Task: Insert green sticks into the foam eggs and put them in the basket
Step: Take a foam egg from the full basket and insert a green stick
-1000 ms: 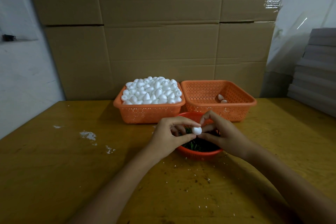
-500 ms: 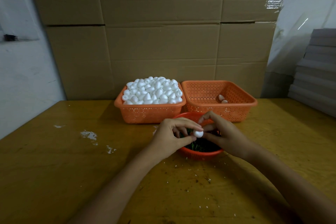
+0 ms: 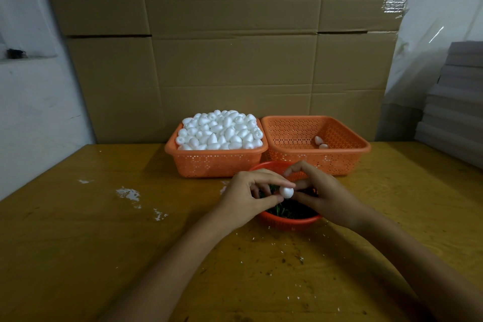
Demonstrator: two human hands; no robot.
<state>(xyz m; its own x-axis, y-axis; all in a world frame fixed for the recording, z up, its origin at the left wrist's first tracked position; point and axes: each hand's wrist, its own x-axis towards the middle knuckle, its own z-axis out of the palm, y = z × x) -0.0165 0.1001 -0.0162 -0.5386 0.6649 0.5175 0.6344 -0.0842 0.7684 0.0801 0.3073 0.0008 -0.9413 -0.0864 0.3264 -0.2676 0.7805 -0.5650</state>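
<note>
A white foam egg [image 3: 286, 191] is held over a round red bowl [image 3: 287, 223] of green sticks [image 3: 285, 210]. My left hand [image 3: 248, 197] pinches the egg between thumb and fingers. My right hand [image 3: 322, 195] meets it from the right, its fingertips at the egg; any stick between them is hidden. Behind the bowl, the left orange basket [image 3: 217, 161] is heaped with plain foam eggs [image 3: 220, 131]. The right orange basket [image 3: 339, 157] holds two eggs [image 3: 321, 142].
The baskets stand on a yellow wooden table [image 3: 104, 230] strewn with white foam crumbs [image 3: 128, 194] and dark specks. Large cardboard boxes [image 3: 230, 47] form a wall behind. A stack of grey sheets [image 3: 454, 104] rises at the right edge.
Both hands and the egg have sunk slightly toward the bowl, with the right fingertips closing in on the egg. Baskets and bowl have not moved.
</note>
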